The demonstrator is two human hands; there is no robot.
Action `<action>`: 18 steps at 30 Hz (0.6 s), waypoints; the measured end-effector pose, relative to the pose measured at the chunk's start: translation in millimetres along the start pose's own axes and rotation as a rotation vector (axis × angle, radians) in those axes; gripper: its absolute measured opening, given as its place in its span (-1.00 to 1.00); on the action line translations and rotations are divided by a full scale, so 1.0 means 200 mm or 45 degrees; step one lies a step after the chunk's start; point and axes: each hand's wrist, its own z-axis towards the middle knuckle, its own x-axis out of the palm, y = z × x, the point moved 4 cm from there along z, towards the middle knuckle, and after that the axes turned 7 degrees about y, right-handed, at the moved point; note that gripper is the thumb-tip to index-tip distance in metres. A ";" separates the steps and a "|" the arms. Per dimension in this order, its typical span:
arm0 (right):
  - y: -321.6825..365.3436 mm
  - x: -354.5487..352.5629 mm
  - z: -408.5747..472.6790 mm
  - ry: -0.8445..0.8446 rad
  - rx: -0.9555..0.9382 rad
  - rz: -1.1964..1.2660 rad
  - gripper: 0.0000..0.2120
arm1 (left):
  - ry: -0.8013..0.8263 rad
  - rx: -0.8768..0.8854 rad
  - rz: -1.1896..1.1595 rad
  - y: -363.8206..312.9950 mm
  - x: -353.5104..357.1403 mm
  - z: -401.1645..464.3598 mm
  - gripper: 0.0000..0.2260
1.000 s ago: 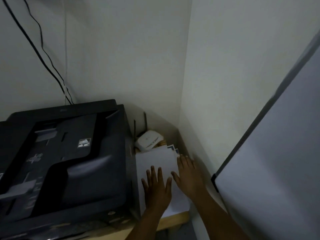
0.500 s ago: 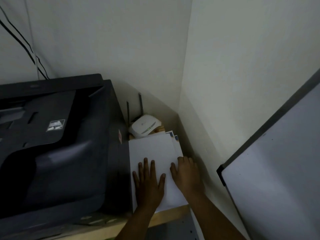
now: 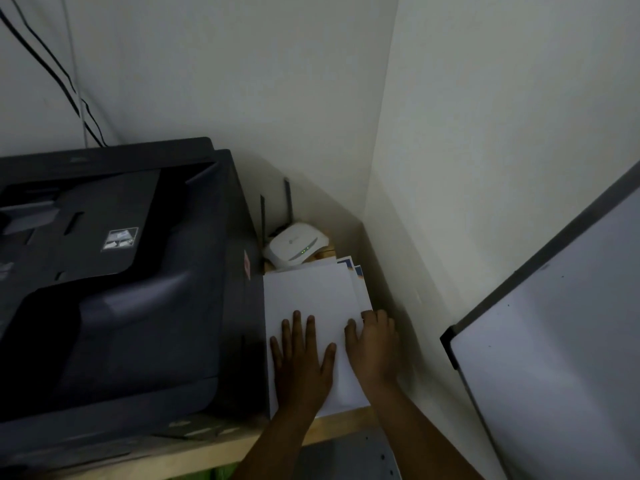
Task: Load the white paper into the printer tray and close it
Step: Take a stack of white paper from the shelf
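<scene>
Left hand lies flat, grip wide, on the paper at the table's right corner; right hand curls over its edge, beside the printer.

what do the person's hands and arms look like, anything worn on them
Both are bare: the left hand and right hand show no gloves, and no rings or watch can be made out. No sleeve shows on either forearm up to the frame's bottom edge. The dim light hides finer detail.
</scene>
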 end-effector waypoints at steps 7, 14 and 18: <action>0.00 -0.03 0.02 0.136 0.082 0.422 -0.74 | 0.000 -0.012 -0.032 0.00 -0.02 0.00 -0.23; 0.03 0.00 0.06 0.284 0.133 0.536 -0.65 | 0.000 -0.009 -0.043 0.00 -0.02 0.00 -0.24; 0.04 -0.01 0.05 0.347 0.088 0.480 -0.63 | 0.026 -0.015 -0.037 0.00 -0.03 0.00 -0.24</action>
